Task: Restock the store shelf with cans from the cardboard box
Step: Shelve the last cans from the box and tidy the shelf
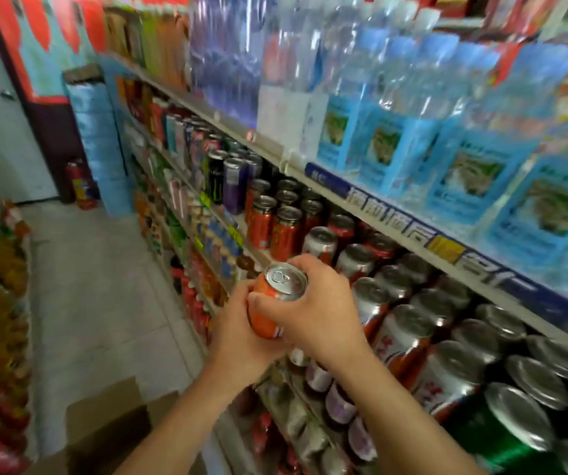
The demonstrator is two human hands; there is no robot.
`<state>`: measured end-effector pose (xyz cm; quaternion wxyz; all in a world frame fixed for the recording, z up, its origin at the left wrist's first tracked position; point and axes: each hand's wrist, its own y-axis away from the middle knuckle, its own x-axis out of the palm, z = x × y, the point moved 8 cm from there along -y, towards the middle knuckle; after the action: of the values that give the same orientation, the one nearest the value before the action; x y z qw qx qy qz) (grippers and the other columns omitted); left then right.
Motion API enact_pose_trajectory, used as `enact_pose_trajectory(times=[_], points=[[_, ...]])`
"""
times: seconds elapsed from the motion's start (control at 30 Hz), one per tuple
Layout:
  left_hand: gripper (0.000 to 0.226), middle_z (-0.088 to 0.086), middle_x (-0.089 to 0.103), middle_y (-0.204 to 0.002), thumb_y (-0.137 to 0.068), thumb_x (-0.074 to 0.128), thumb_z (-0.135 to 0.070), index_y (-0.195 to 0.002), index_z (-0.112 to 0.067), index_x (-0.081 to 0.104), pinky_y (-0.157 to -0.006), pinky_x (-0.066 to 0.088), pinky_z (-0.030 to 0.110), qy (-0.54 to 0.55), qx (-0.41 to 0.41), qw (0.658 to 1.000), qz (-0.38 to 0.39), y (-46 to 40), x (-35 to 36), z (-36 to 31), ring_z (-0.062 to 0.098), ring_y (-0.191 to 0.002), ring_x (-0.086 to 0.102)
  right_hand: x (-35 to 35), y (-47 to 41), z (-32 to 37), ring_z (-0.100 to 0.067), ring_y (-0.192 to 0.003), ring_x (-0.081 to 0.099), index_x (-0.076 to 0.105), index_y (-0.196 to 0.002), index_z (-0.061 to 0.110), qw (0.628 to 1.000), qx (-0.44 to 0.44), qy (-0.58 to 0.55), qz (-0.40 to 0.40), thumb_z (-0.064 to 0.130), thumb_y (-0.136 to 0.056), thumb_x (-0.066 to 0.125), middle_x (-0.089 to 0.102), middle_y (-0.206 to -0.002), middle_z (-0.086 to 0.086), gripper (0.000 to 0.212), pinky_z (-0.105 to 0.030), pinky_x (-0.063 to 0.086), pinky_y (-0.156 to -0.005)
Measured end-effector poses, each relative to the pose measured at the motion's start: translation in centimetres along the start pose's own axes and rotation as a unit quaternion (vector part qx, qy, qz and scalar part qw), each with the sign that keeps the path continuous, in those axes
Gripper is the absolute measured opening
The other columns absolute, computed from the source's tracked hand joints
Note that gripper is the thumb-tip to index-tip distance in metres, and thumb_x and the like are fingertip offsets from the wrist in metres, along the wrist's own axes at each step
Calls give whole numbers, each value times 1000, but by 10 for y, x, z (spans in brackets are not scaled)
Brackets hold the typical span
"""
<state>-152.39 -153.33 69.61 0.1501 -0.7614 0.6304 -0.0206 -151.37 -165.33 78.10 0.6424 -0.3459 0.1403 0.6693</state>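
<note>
We hold one orange soda can (277, 298) upright in front of the can shelf (409, 234), in both hands. Our left hand (238, 334) cups its lower body from the left, fingers curled round it; our right hand (313, 303) wraps the upper part from the right, thumb pressed across the side just under the silver lid. The can hangs in the air, near the rows of red-and-white cans (406, 337) but apart from them. The open cardboard box (104, 430) sits on the tiled floor (104, 286) below our left forearm; its contents are too dark to tell. Water bottles (447, 138), somewhat blurred, fill the shelf above.
</note>
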Motion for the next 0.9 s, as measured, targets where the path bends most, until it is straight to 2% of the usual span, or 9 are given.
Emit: enact_pose_trajectory(times=[0.07,0.17,0.3,0.43,0.53,0.63,0.7,0.8,0.9], points=[[69,-16,67,-96,-50,93,-22,-102,-42,51,-68,54,22,-25,41,998,-32,-9,6,-20,-1,-87,66,-19,-6,4,-5,-74,66,57,-88,28,997,16,44,-57,64,-61,74,67,-78,11,48,-33,58,-66],[64,-17,63,-89,-55,90,-13,-100,-38,52,-68,50,14,-39,35,998,40,-34,22,-39,-4,-80,62,-36,-19,10,-13,-78,66,54,-94,29,989,-3,120,-81,70,-64,65,67,-83,9,52,-37,57,-67],[82,-11,72,-95,-33,99,-30,-107,-27,66,-88,55,45,52,-85,970,222,-62,40,-27,4,-87,69,-29,-45,-1,-10,-103,62,55,-127,30,992,-12,102,70,49,-75,74,64,-114,9,59,-33,53,-88],[59,-8,74,-93,-64,86,5,-107,-30,63,-77,55,22,14,-60,951,302,-81,49,-16,8,-94,69,-31,-66,-20,-9,-86,69,66,-107,22,994,-2,-17,108,30,-71,85,71,-96,5,41,-40,59,-79],[58,-13,71,-91,-65,87,-2,-104,-35,60,-70,50,11,3,-34,959,282,-94,57,-6,-6,-86,67,-36,-72,-34,-6,-80,68,66,-101,27,998,38,-8,47,34,-70,84,71,-91,8,37,-29,57,-68],[66,-13,70,-108,-59,92,-24,-115,-36,58,-86,53,22,-28,5,964,264,-99,72,3,-1,-103,64,-38,-71,-39,1,-75,61,64,-92,32,996,31,87,2,38,-70,81,66,-83,14,29,-20,45,-62],[73,-15,68,-115,-57,91,-34,-121,-35,57,-94,52,30,-47,25,966,253,-101,81,11,2,-110,62,-37,-71,-41,-3,-76,61,63,-94,33,988,34,153,0,42,-68,76,65,-84,14,31,-25,47,-62],[68,-21,66,-107,-58,91,-28,-118,-28,59,-89,47,15,-66,51,969,232,-100,90,14,-5,-105,61,-36,-73,-54,-15,-86,64,61,-106,32,969,63,237,7,50,-65,72,67,-94,9,46,-31,52,-67],[68,-10,66,-111,-55,91,-30,-116,-23,61,-89,48,23,-81,69,969,222,-99,95,19,3,-104,61,-31,-73,-67,-19,-91,64,58,-109,32,955,69,286,19,59,-63,73,65,-99,5,55,-33,52,-69]])
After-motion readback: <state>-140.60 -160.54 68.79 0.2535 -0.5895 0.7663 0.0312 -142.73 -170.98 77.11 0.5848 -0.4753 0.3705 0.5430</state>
